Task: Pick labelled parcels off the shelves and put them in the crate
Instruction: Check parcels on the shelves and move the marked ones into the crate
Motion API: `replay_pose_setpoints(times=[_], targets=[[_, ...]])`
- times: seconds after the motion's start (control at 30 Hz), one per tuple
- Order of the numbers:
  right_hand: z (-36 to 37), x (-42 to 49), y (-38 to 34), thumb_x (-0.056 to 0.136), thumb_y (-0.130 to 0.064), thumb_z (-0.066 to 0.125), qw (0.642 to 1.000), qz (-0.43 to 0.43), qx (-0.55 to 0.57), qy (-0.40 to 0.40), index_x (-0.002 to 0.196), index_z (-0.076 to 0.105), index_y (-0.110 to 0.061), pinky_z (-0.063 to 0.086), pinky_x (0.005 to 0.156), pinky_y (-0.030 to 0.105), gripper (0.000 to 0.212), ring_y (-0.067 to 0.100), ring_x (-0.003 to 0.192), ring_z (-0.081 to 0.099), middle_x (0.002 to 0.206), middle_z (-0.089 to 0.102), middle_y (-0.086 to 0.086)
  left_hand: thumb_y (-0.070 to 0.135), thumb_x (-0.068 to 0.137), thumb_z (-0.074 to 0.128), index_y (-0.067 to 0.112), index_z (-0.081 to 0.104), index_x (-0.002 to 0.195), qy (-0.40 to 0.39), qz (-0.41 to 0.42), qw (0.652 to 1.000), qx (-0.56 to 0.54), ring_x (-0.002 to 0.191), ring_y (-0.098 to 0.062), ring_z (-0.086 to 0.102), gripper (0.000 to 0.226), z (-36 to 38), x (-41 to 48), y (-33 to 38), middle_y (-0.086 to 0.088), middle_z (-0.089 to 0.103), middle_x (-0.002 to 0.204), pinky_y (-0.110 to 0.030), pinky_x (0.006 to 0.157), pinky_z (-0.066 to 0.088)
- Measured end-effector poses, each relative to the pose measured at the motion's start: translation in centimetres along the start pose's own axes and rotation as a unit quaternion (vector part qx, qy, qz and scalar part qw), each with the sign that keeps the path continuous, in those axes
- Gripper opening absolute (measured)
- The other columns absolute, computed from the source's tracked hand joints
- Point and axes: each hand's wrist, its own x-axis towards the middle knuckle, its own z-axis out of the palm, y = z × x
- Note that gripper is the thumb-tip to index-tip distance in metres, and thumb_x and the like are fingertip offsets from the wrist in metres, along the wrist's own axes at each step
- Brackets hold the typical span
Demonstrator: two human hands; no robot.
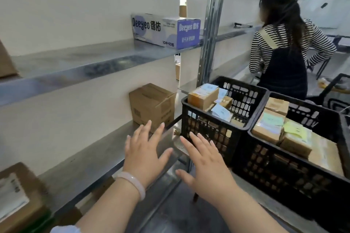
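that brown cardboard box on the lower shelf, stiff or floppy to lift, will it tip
Likely stiff: the cardboard box keeps square corners. Unlikely to tip, sitting flat on the lower shelf. Its top flap looks slightly lifted, so the lid may give; weight unclear.

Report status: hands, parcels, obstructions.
Left hand, right hand open, empty. Brown box on lower shelf ahead, untouched. Black crate beside it holds parcels. Nothing between hands and box.

Bright, even indoor light, soft shadows, dull glare on metal shelves (79,66) — edges blurred, wide-angle bowed
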Motion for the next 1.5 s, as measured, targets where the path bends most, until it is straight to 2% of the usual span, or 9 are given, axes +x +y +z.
replay_pose_setpoints(times=[0.27, 0.5, 0.8, 0.9, 1.07, 1.2, 1.3, 1.4, 1.5], targets=[[-1.8, 8.5, 7.6, 0.095, -0.06, 0.039, 0.998, -0.045, 0.044, -0.001, 0.153, -0.001, -0.04, -0.01, 0.117, 0.03, 0.073, 0.009, 0.148, -0.01, 0.163, -0.004, -0.01, 0.065, 0.093, 0.038, 0.047, 0.007, 0.152, 0.012, -0.11, 0.994, -0.024, 0.151, -0.018, 0.003, 0.07, 2.3, 5.9, 2.9, 0.006, 0.005, 0.164, -0.047, 0.121, 0.008], [1.4, 15.2, 7.3, 0.095, -0.058, 0.043, 0.99, -0.092, 0.099, -0.035, 0.153, 0.007, -0.04, -0.006, 0.114, 0.026, 0.07, 0.01, 0.149, -0.002, 0.162, 0.004, -0.01, 0.066, 0.09, 0.042, 0.048, 0.01, 0.152, -0.008, -0.173, 0.984, -0.043, 0.151, -0.02, 0.006, 0.072, 4.2, 10.1, 0.9, 0.003, 0.008, 0.164, -0.049, 0.12, 0.017], [3.7, 24.2, 6.3, 0.094, -0.055, 0.045, 0.986, -0.025, 0.161, -0.036, 0.151, 0.015, -0.041, 0.014, 0.117, 0.033, 0.066, 0.011, 0.148, 0.007, 0.161, 0.01, -0.011, 0.061, 0.091, 0.048, 0.052, 0.017, 0.149, -0.015, -0.219, 0.958, -0.185, 0.149, -0.024, 0.011, 0.067, 6.0, 17.0, -4.1, 0.002, 0.013, 0.163, -0.05, 0.118, 0.023], [3.7, 27.1, 6.9, 0.095, -0.052, 0.046, 0.981, 0.009, 0.188, -0.042, 0.151, 0.017, -0.04, 0.021, 0.117, 0.039, 0.065, 0.015, 0.148, 0.013, 0.161, 0.014, -0.008, 0.064, 0.09, 0.046, 0.052, 0.015, 0.149, -0.043, -0.234, 0.952, -0.192, 0.15, -0.026, 0.01, 0.068, 6.7, 19.0, -4.9, 0.0, 0.011, 0.163, -0.05, 0.118, 0.024], [3.4, 32.2, 7.8, 0.096, -0.044, 0.05, 0.967, 0.024, 0.248, -0.045, 0.15, 0.027, -0.034, 0.029, 0.112, 0.038, 0.059, 0.019, 0.142, 0.029, 0.156, 0.028, -0.003, 0.062, 0.092, 0.046, 0.048, 0.019, 0.151, -0.042, -0.26, 0.94, -0.218, 0.15, -0.029, 0.012, 0.066, 7.1, 21.7, -5.6, 0.002, 0.01, 0.163, -0.045, 0.12, 0.022], [4.5, 36.2, 8.1, 0.097, -0.048, 0.048, 0.957, 0.071, 0.262, -0.104, 0.152, 0.02, -0.034, 0.031, 0.113, 0.048, 0.064, 0.024, 0.144, 0.028, 0.158, 0.025, -0.002, 0.061, 0.096, 0.037, 0.051, 0.01, 0.15, -0.074, -0.278, 0.936, -0.205, 0.15, -0.029, 0.009, 0.062, 7.8, 23.1, -6.0, 0.005, -0.002, 0.164, -0.047, 0.119, 0.023], [5.1, 37.8, 8.2, 0.098, -0.048, 0.045, 0.946, 0.07, 0.278, -0.151, 0.152, 0.019, -0.03, 0.032, 0.112, 0.047, 0.063, 0.027, 0.142, 0.032, 0.155, 0.03, 0.0, 0.062, 0.096, 0.035, 0.059, 0.008, 0.146, -0.075, -0.293, 0.922, -0.242, 0.149, -0.027, 0.016, 0.057, 8.3, 22.5, -6.6, 0.012, -0.003, 0.163, -0.047, 0.117, 0.028], [5.1, 38.5, 8.2, 0.099, -0.047, 0.042, 0.938, 0.041, 0.287, -0.19, 0.151, 0.024, -0.028, 0.034, 0.11, 0.044, 0.058, 0.026, 0.136, 0.04, 0.149, 0.039, -0.001, 0.058, 0.097, 0.04, 0.06, 0.014, 0.145, -0.047, -0.309, 0.905, -0.29, 0.146, -0.021, 0.026, 0.055, 8.1, 21.8, -6.7, 0.018, 0.003, 0.161, -0.039, 0.118, 0.028], [5.6, 38.1, 7.9, 0.099, -0.045, 0.044, 0.926, -0.004, 0.327, -0.187, 0.139, 0.034, -0.037, 0.042, 0.098, 0.035, 0.042, 0.011, 0.113, 0.048, 0.132, 0.049, -0.008, 0.05, 0.099, 0.044, 0.05, 0.019, 0.149, -0.016, -0.331, 0.897, -0.293, 0.138, -0.016, 0.038, 0.056, 7.5, 21.3, -6.4, 0.013, 0.015, 0.156, -0.019, 0.106, 0.028]])
